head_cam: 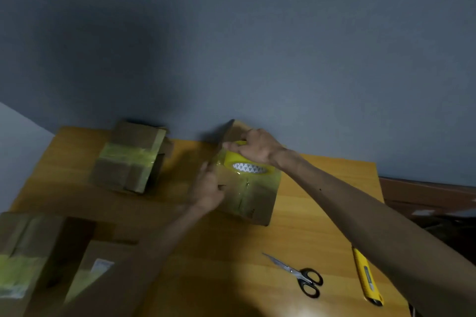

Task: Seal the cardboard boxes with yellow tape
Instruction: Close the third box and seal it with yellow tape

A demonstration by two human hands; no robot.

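A cardboard box (pixel 253 203) lies on the wooden table (pixel 309 213) near the back wall, with shiny tape across its top. On it stands the yellow tape roll (pixel 247 166), which my right hand (pixel 257 147) grips from above. My left hand (pixel 208 188) rests against the box's left edge, fingers pointing up toward a raised flap (pixel 226 131). A taped box (pixel 128 159) sits to the left at the back. Two more boxes, one taped (pixel 23 252) and one with a white label (pixel 100 267), lie at the near left.
Black-handled scissors (pixel 298 275) lie on the table at the near right. A yellow utility knife (pixel 367 276) lies beside them, close to the table's right edge. A grey-blue wall rises right behind the table.
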